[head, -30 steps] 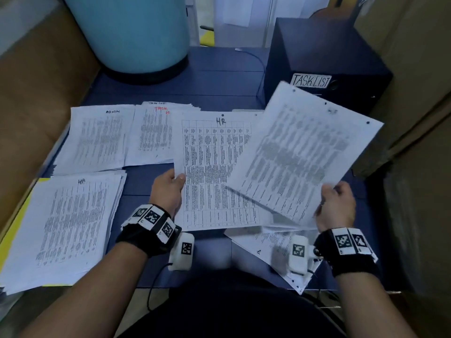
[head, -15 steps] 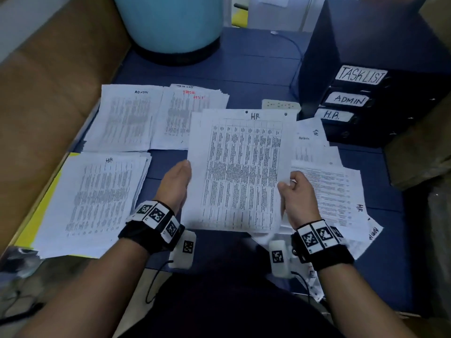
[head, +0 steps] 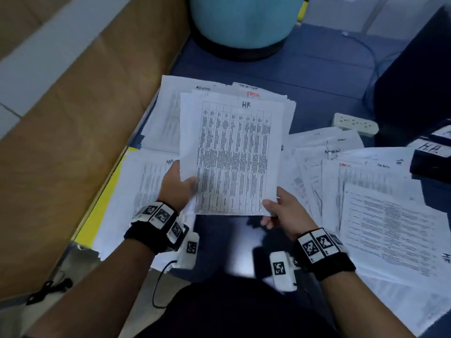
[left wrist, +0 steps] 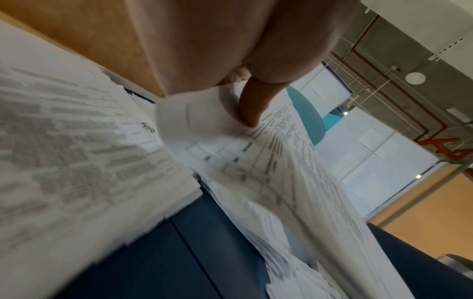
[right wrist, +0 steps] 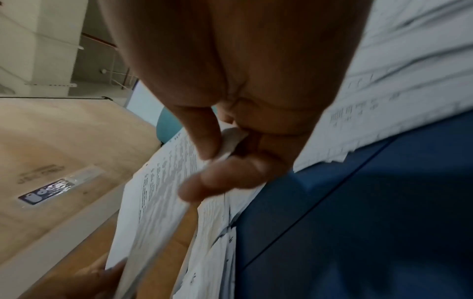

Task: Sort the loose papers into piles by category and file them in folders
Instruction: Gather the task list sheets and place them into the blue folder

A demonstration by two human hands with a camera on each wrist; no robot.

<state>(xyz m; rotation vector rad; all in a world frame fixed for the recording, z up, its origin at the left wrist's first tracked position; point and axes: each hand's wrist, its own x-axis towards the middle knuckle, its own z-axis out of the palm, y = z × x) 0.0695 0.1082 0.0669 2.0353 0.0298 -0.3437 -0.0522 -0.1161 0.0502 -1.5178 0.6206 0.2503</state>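
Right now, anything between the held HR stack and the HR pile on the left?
Nothing visible. Both hands, left hand and right hand, hold the HR stack above the table; the HR pile lies just left of it, its top uncovered except where the left hand overlaps it.

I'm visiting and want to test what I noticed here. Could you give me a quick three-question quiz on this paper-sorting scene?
1. True or false: both the left hand and right hand hold the HR stack.
2. Which pile lies under the left forearm, on the yellow folder? A) ADMIN B) HR C) TASKLIST
3. Fill in: the white object beside the dark filing box is a power ____.

Key: 1 true; 2 B; 3 strip.
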